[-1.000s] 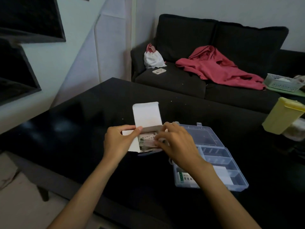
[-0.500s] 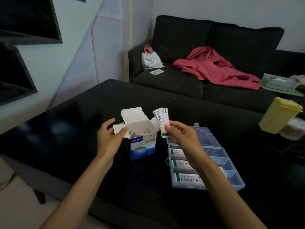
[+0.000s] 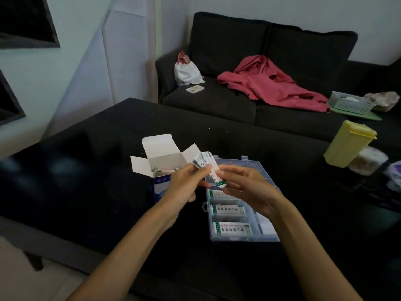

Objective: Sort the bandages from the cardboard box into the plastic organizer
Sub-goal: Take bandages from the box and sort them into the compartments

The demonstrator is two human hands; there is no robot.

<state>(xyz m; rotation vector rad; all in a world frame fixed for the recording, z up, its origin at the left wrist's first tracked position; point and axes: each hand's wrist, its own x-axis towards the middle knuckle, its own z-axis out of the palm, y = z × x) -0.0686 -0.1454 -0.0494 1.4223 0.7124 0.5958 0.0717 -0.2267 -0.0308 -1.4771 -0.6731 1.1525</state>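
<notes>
A white and blue cardboard box [image 3: 161, 161] stands open on the black table, with more bandages visible inside. Just right of it lies the clear plastic organizer [image 3: 245, 236], lid open; its left compartments hold stacks of bandages [image 3: 231, 228]. Above the organizer's far end, both hands hold a small bundle of white and green bandages [image 3: 208, 166]. My left hand [image 3: 186, 185] pinches the bundle's upper part. My right hand [image 3: 245, 185] grips its lower end.
A yellow lidded container [image 3: 347, 146] stands at the table's right, with a clear tub [image 3: 366, 159] beside it. Behind the table is a dark sofa [image 3: 217, 105] with a red garment [image 3: 273, 83], a white bag [image 3: 186, 72], a phone and a basket.
My right hand pulled a bundle of bandages out of the box. My left hand let go of the box flap and now pinches the bundle too.
</notes>
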